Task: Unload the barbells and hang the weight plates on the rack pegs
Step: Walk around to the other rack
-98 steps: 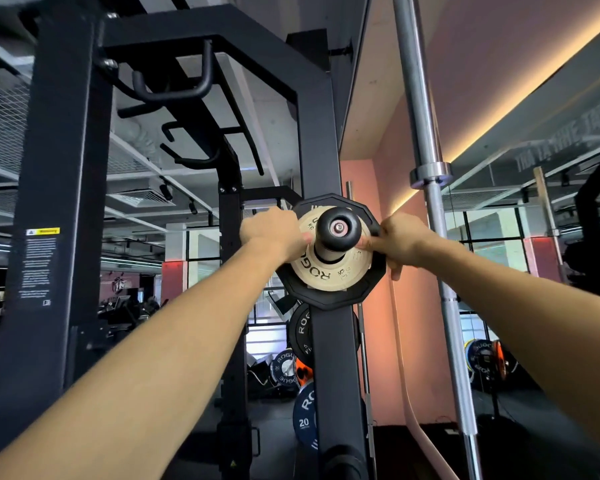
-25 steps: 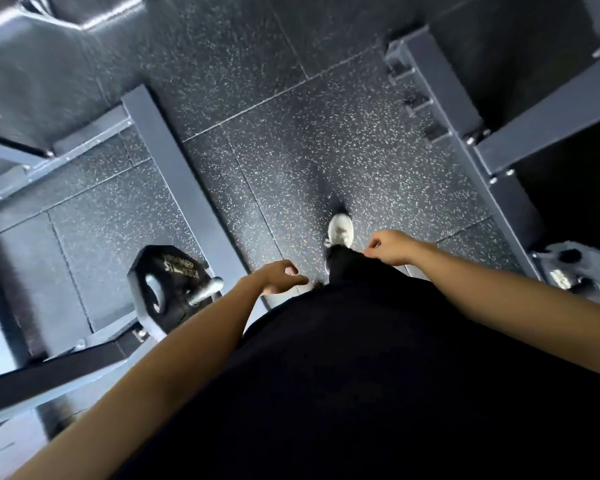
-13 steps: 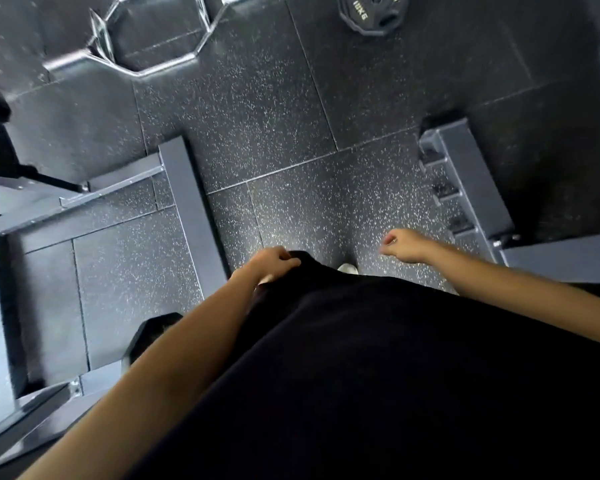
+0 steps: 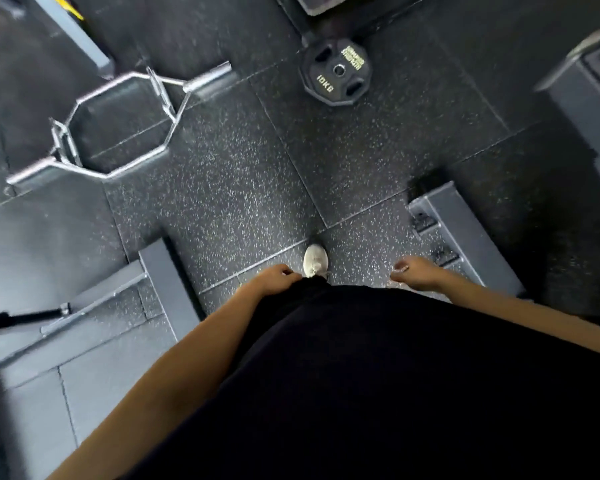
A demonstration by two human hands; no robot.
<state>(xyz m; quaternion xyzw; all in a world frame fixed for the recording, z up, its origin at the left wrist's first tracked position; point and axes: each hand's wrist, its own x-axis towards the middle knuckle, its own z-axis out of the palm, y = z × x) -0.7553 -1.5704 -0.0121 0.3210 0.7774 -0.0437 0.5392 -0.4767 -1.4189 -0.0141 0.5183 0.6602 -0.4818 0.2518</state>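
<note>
Blurring hex bar [image 4: 118,126], legs hidden

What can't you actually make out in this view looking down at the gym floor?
- 10KG plate: what it is mounted on is cut off by the top edge of the head view.
- Hex bar: motion blur smears its sleeve ends.
- Person's second foot: hidden under the black clothing; only one white shoe shows.
- Rack pegs: none in frame.
- Left hand and right hand: loosely curled, empty; fingertips blurred.
</note>
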